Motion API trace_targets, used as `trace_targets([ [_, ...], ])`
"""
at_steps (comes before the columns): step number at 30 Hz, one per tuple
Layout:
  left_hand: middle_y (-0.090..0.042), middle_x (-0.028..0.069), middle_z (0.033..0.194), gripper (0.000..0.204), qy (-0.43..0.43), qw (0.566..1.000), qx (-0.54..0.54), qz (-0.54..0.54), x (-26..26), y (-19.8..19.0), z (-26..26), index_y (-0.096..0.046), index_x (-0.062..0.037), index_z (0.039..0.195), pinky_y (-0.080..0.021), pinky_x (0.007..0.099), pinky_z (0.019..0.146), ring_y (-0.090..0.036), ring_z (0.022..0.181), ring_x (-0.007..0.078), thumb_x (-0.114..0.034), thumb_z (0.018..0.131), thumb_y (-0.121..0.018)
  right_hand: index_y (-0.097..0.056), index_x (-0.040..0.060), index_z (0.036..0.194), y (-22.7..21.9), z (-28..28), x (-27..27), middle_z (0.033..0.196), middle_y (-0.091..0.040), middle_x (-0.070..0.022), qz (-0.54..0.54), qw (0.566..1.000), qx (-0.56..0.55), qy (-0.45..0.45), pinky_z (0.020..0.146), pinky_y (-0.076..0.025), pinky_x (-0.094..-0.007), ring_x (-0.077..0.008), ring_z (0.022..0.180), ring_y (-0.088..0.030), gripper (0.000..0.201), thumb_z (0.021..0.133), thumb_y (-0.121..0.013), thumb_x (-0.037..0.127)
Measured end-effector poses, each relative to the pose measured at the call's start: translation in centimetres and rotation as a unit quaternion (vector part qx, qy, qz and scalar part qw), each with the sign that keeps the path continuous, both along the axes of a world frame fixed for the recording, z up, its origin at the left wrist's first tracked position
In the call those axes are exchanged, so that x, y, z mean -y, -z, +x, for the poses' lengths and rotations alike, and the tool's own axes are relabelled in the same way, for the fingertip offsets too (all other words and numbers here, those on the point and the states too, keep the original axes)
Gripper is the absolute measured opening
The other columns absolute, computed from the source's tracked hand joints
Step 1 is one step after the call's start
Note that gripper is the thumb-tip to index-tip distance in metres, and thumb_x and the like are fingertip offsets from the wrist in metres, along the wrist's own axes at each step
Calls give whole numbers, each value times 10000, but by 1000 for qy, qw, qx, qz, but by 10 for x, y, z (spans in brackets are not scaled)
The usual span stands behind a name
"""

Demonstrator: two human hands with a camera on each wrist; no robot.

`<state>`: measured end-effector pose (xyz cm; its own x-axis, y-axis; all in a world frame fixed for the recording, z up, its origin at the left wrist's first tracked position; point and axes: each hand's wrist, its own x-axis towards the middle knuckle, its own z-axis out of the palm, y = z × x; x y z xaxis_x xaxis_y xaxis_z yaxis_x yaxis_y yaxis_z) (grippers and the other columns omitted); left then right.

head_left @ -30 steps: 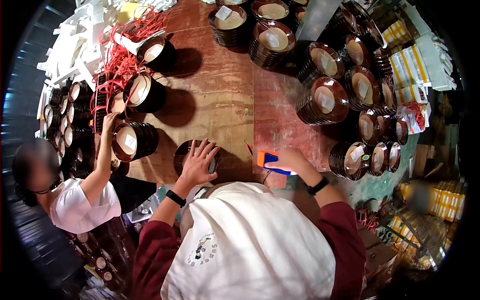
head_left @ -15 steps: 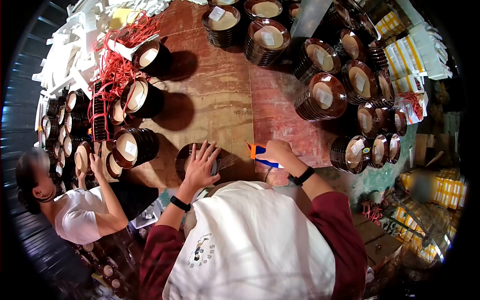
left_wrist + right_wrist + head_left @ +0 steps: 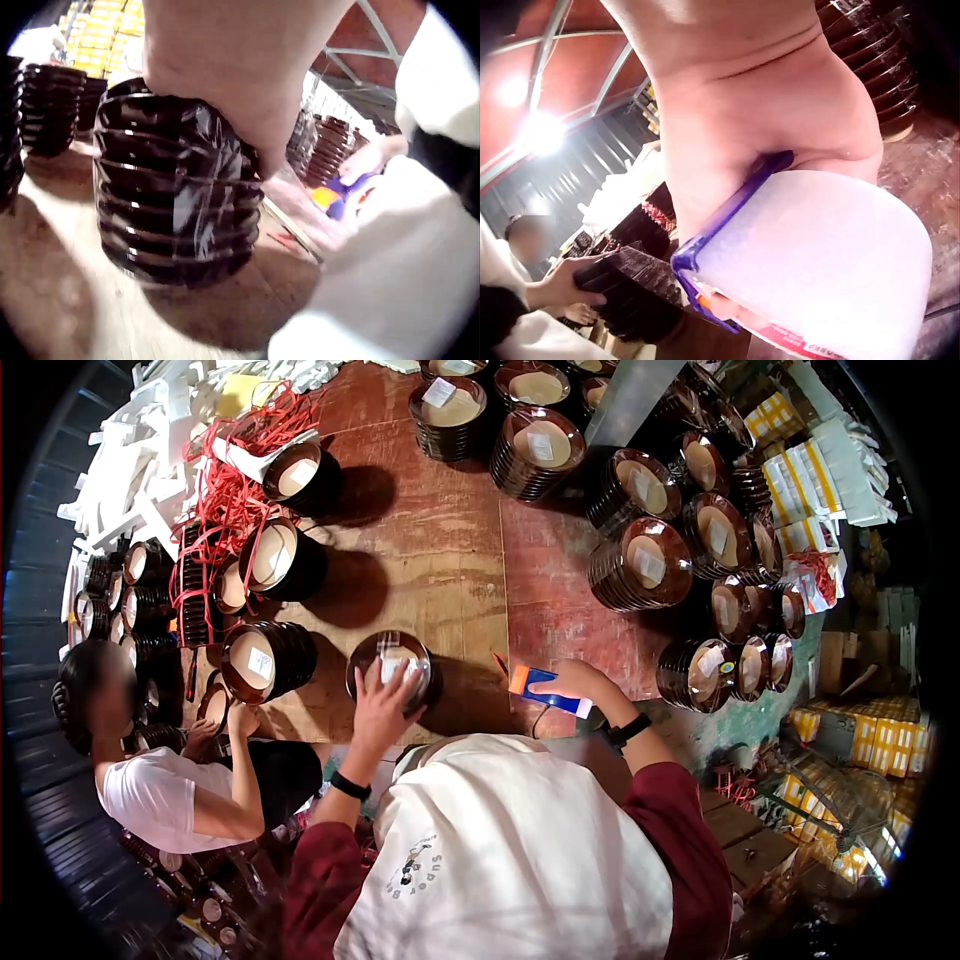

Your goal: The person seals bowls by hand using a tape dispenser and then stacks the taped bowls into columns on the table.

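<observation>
Clock ref.: centre of head view; 12 = far side of table. Order: L to R.

8 o'clock: 2nd person [image 3: 165,800], white top, hands at 1 brown bowl [image 3: 213,707]. 10 o'clock: heap of white foam strips [image 3: 140,480]; adj. on its R, tangle of red straps [image 3: 240,475]. 9 to 10 o'clock, L side of plywood tabletop [image 3: 430,540]: 3 L-side bowl stacks [image 3: 305,560], dk-brown glaze, white labels in top bowls.

9 o'clock, near centre: work stack [image 3: 176,195] of dk-brown glazed bowls, on/over near part of tabletop; base contact: cannot tell. L hand [image 3: 385,698] holds it from above, fingers spread across top bowl, thumb down over the side. Glossy clear film or tape shows on stack wall (L wrist view).

3 o'clock, just off centre: thin red item [image 3: 500,662] on tabletop; too small to ID.

4 o'clock, near centre: R hand [image 3: 580,681] grips blue/orange tape dispenser [image 3: 548,691]; wide whitish tape roll [image 3: 832,247] fitted, red print at lower edge. Dispenser and work stack are apart.

1 to 3 o'clock: grouped R-side bowl stacks [image 3: 640,575], same glaze, several film-wrapped, labels inside. 2 o'clock, beyond these: white boxes w/ yellow bands [image 3: 808,485].
</observation>
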<state>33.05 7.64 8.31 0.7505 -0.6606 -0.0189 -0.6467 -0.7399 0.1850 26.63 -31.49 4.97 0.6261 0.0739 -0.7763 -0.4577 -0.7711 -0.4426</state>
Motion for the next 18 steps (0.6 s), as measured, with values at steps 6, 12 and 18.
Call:
trace_targets([
  [6,-721,146,1004,666,8,980,-198,-14,20,-16,143,-610,-329,1347,-555,436,816,-681,909,354,-403,710,-786,-706,-47,986,9,17,1,793,-707,-97,213,947,-63,233,544,-528,-300,-159,630,-668,442,873,-749,379],
  [12,-730,159,944,560,-19,963,-268,-16,45,5,209,-731,-236,1172,-554,442,800,-687,886,360,-474,670,-809,-687,22,1122,39,22,-15,954,-734,-85,402,775,-176,454,669,-586,-305,-167,779,-709,437,929,-689,414],
  [18,-740,158,947,638,-183,924,-332,45,56,37,248,-749,-90,1093,-551,406,800,-705,909,304,-535,642,-823,-677,41,1156,33,31,-70,1057,-725,-58,529,651,-145,525,793,-583,-310,-151,907,-701,395,975,-634,390],
])
